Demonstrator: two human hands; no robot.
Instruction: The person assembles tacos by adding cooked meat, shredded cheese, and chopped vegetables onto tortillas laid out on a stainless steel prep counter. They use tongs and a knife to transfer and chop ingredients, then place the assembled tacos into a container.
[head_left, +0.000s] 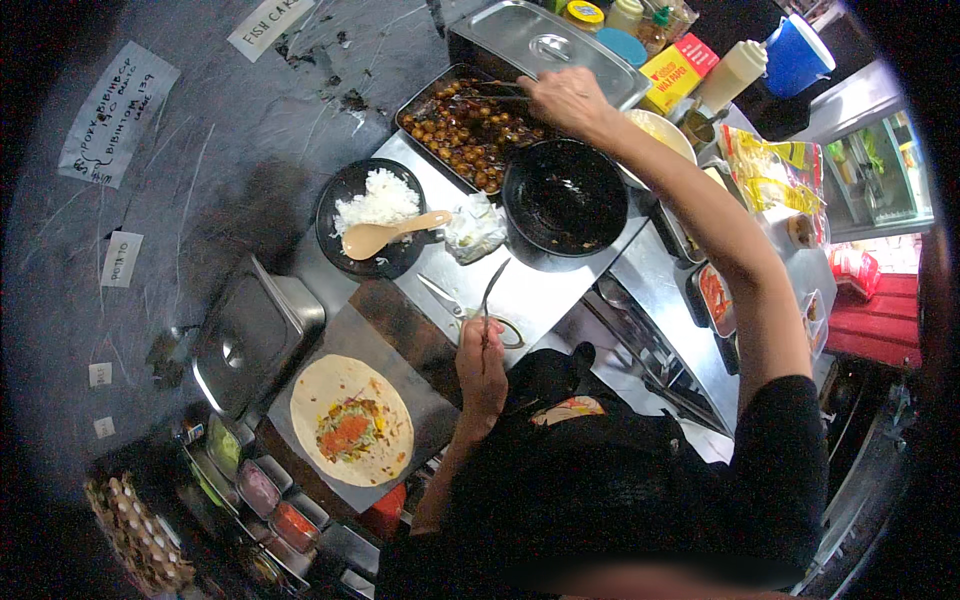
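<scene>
My left hand [483, 365] is closed round a thin metal spoon [494, 285], held upright near the front edge of the steel counter. Scissors [440, 293] lie just beyond that hand. My right arm reaches far forward, and my right hand [572, 100] grips a slim metal utensil [495, 92] over a rectangular pan of glazed brown balls [462, 130]; its working end is unclear among the food. To the left, a flatbread [310, 415] rests on paper, with an orange-topped filling [346, 432] in its middle.
A black bowl of white rice [375, 190] with a wooden paddle [370, 240], a crumpled plastic bag [475, 230] and a dark pan [566, 200] share the counter. Steel lids [550, 48] stand behind and at left. Topping tubs [260, 490] sit lower left, bottles [735, 75] far right.
</scene>
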